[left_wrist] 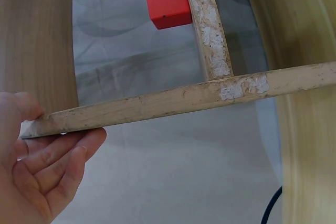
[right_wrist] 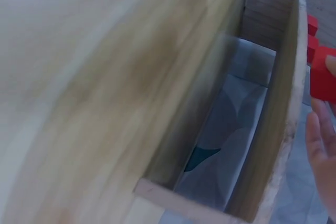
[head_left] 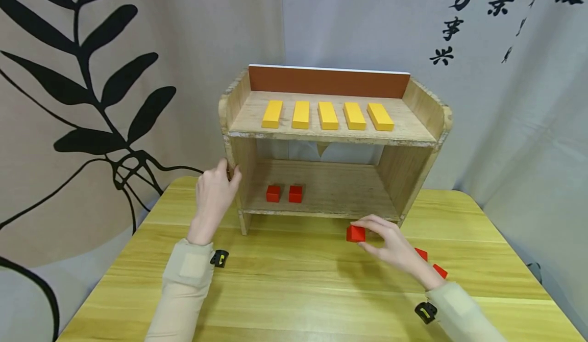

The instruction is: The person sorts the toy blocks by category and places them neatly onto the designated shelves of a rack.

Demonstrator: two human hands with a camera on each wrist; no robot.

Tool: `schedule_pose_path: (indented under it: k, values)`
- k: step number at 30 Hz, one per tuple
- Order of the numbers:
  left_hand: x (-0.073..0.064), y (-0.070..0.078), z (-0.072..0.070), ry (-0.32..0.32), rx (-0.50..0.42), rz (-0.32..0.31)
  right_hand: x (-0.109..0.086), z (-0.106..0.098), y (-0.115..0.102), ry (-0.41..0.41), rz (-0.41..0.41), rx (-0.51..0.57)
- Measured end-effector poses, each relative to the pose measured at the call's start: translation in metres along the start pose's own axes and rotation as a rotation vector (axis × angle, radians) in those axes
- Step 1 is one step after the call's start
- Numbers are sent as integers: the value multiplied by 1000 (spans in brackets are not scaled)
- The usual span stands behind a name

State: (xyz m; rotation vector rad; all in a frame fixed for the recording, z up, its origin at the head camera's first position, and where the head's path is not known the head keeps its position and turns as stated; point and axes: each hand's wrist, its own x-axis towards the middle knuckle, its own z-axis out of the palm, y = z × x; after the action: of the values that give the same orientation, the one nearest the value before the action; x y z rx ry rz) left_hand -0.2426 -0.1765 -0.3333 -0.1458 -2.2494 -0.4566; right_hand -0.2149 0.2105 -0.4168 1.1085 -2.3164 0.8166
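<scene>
A small two-tier wooden shelf [head_left: 413, 178] stands on the table. My left hand [head_left: 215, 194] grips the front edge of its left side panel [left_wrist: 142, 108], thumb on one face and fingers on the other. Between the thumb and fingertips of my right hand [head_left: 390, 245] is a red cube [head_left: 356, 234], held in front of the lower tier near its right end. Two red cubes, one left [head_left: 273, 194] and one right [head_left: 295, 194], sit side by side on the lower tier's left half. Beyond my right wrist, two more red blocks [head_left: 421, 253] show partly on the table.
Several yellow rectangular blocks [head_left: 328, 116] lie in a spaced row on the upper tier, before a brown back panel [head_left: 328, 81]. The wood-grain table [head_left: 294, 291] has curtains [head_left: 206, 51] with black leaf and writing prints behind it.
</scene>
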Motion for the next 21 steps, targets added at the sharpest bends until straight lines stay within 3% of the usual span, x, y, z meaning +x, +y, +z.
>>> schedule_pose_path:
  k: [13,21]
  values:
    - [0,0,0,6,-7,9,38,18,-9,124,40,39]
    - [0,0,0,6,-3,8,54,34,-7,163,30,-18]
